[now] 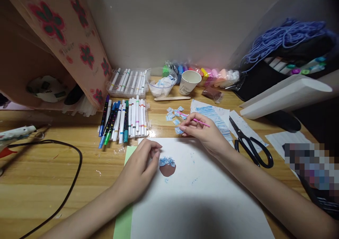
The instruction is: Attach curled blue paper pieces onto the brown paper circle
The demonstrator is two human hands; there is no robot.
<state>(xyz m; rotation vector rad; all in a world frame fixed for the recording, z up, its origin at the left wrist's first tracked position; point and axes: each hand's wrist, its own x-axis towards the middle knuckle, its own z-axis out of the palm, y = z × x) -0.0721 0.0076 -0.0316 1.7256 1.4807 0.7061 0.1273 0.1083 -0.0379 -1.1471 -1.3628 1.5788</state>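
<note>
A wooden desk seen from above, with 2 bare hands at work on 1 white sheet (pixel 201 196) that lies over 1 green sheet (pixel 124 221).

On the white sheet sits 1 small brown disc (pixel 167 173), flat and rounded, its upper edge covered by a ruffled cluster of blue paper tufts (pixel 166 160).

The left hand (pixel 141 168) rests palm down on the sheet, just left of the disc. Its fingers are curled in close together, tips near the disc's edge, and nothing shows between them.

The right hand (pixel 203 133) reaches forward past the sheet's top edge. Thumb and fingers are pinched on 1 thin pink stick (pixel 197 120), whose tip points left into about 8 small blue paper squares (pixel 173 113) scattered on the desk.

Nearby lie 1 blue-scribbled paper (pixel 214 115), 1 pair of black scissors (pixel 250 143), 1 paper cup (pixel 189 82), 1 clear bowl (pixel 161 82), 1 wooden stick (pixel 172 98) and well over 10 markers (pixel 124 120) in a row.
</note>
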